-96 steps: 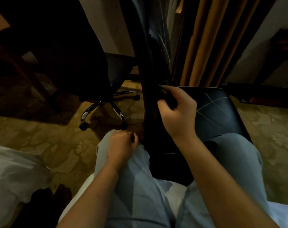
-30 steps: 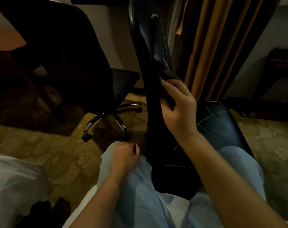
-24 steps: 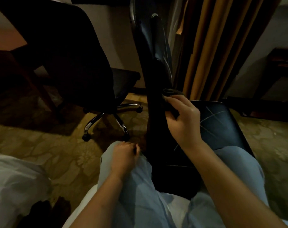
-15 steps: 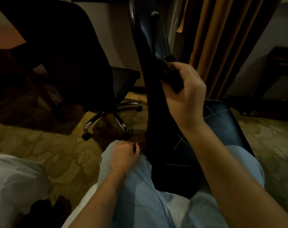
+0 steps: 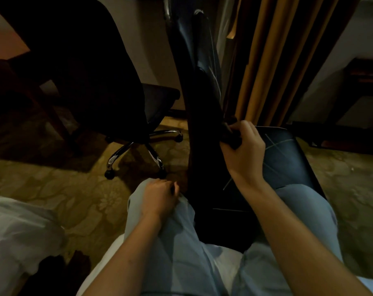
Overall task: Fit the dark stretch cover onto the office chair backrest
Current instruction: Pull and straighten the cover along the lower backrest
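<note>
Through the head camera I saw a dim room floored with a patterned carpet (image 5: 53, 189) in olive and gold. The biggest thing on it was a black office chair (image 5: 91, 71) at ten o'clock, standing on a chrome star base (image 5: 138, 150) with castors. An ochre curtain (image 5: 266, 60) hung in folds at one o'clock.

The backrest (image 5: 200, 116) of a second chair rose from between the person's knees to twelve o'clock. It stood edge-on to me, black lower down and bluish with thin pale lines higher up. The legs, in pale blue trousers (image 5: 181, 242), filled the frame at six o'clock, and white bedding (image 5: 17, 242) lay at eight o'clock. That second chair's seat (image 5: 288, 159), dark blue with crossing pale lines, sat at three o'clock, just beyond the right knee.

The right hand (image 5: 243, 154), just right of centre, had its fingers and thumb curled round a bunched fold of the dark stretch cover (image 5: 230, 136). The fold touched the backrest's right edge low down, near the seat. In that light I could not tell how far the cover ran up the backrest. The left hand (image 5: 160, 197) rested on the left knee at about seven o'clock, fingers curled under, and I could not tell whether it gripped anything.
</note>
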Action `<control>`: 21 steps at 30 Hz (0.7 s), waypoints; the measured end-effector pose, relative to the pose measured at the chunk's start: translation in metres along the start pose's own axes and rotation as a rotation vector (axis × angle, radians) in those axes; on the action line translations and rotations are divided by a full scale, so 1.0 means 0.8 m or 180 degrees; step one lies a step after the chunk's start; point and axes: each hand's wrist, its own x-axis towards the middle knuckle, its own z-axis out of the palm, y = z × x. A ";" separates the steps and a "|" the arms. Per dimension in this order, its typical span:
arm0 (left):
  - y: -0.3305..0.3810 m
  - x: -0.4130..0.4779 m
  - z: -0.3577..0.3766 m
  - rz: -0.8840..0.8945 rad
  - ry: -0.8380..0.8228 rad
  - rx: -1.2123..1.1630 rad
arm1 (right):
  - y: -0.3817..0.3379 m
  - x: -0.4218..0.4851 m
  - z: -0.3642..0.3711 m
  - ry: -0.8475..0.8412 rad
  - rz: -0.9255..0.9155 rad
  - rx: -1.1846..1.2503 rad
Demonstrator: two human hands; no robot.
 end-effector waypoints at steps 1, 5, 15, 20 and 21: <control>-0.001 -0.002 0.001 0.0015 0.0028 -0.0050 | -0.007 0.006 -0.002 0.0074 -0.0091 0.0055; -0.003 -0.004 0.006 0.0020 0.0120 -0.0080 | -0.028 0.031 0.004 0.0262 -0.0423 0.0100; 0.001 0.004 0.001 -0.0072 -0.0008 0.0149 | 0.030 -0.023 0.017 -0.0091 0.0203 0.0070; 0.001 0.002 0.001 -0.0047 -0.0009 0.0173 | 0.048 -0.042 0.009 -0.0352 0.0516 -0.0038; 0.000 0.003 0.001 -0.0047 -0.0007 0.0169 | 0.043 -0.037 0.008 -0.0296 0.0449 -0.0023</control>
